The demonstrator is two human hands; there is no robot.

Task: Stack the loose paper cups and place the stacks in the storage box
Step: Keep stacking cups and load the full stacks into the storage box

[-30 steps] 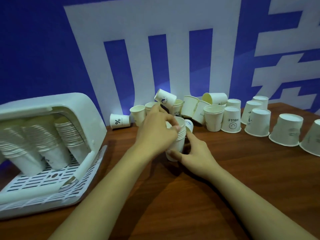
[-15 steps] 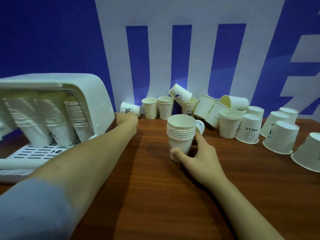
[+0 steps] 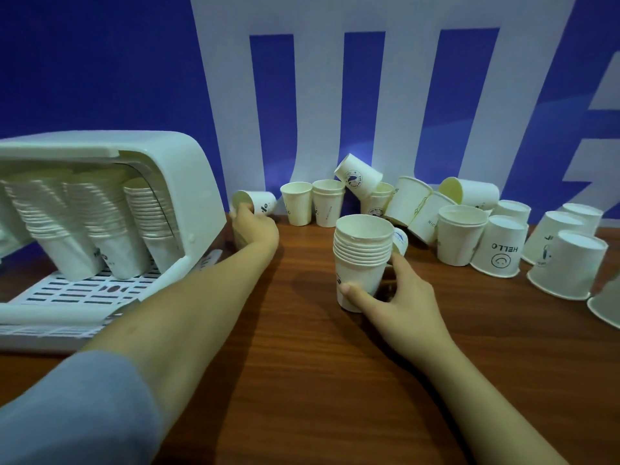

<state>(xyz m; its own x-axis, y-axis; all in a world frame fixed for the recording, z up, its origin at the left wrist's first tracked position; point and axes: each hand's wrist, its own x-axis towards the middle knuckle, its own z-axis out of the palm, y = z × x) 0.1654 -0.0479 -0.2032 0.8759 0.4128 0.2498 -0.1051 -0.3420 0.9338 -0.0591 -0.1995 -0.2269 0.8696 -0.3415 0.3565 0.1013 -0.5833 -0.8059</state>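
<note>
The tipped cup (image 3: 256, 203) with the percent mark lies on its side at the back edge of the table (image 3: 302, 380), against the wall, just beside the right-hand end of the storage box (image 3: 188, 182). Its long axis runs roughly along that back edge, with the open mouth turned left toward the box and the base to the right. The left hand (image 3: 255, 229) is right at that mouth: the fingers (image 3: 245, 209) curl at the rim and touch it, though whether they have closed on the cup I cannot tell (the knuckles hide the grip). This hand is plainly the nearer one to it.

The right hand (image 3: 385, 293) is wrapped low around the stack (image 3: 362, 260), thumb across the front of the bottom cup and fingers behind, holding it upright on the table toward the middle, well apart from the tipped cup and to its right.

So the coming move likely turns on rotation: the cup would have to be swung mouth-up before it drops into the open top of the stack.

Further out, loose cups (image 3: 463, 236) crowd the back edge to the right, some upright, some inverted, some leaning. The box already holds three slanted stacks above its slotted tray.
</note>
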